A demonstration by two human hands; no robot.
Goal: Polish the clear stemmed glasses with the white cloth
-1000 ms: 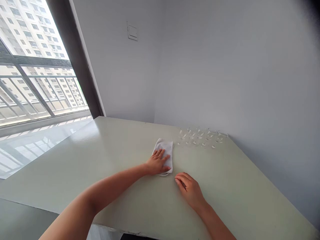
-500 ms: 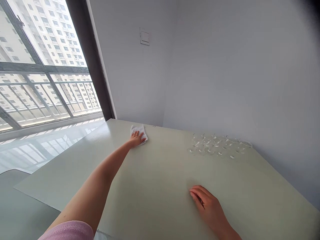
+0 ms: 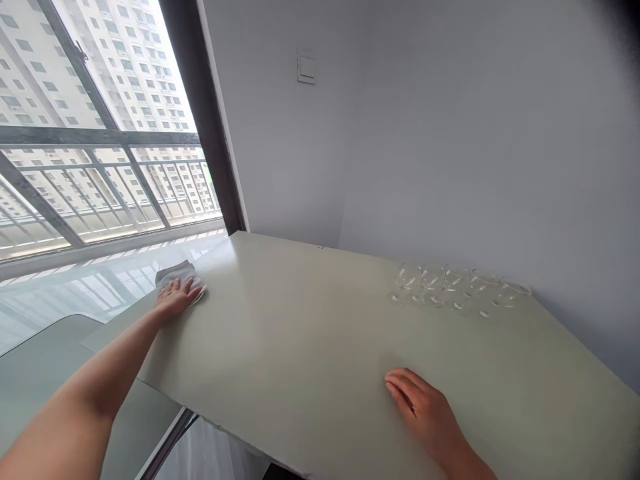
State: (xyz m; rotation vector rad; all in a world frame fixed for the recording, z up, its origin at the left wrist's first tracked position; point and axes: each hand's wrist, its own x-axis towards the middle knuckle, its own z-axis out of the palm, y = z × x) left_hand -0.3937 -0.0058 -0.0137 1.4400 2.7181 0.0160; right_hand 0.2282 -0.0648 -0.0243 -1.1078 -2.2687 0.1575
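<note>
My left hand (image 3: pixel 175 297) lies flat, fingers stretched out, on a white folded cloth (image 3: pixel 176 273) and presses it onto the pale green tabletop (image 3: pixel 300 333) near the table's left edge. My right hand (image 3: pixel 425 413) rests palm down on the table at the near right, its fingers together and slightly curled, with nothing in it. Several small clear glasses (image 3: pixel 455 290) stand in a cluster at the far right by the wall.
A grey wall runs along the back and right of the table, with a switch plate (image 3: pixel 306 68) on it. A big window with a dark frame (image 3: pixel 200 120) and railing is at the left. A glossy sill lies below it.
My left hand has slid the cloth from the table's middle to the far corner and then left to the table's left edge. The right hand stayed on the table. The view has turned left.
</note>
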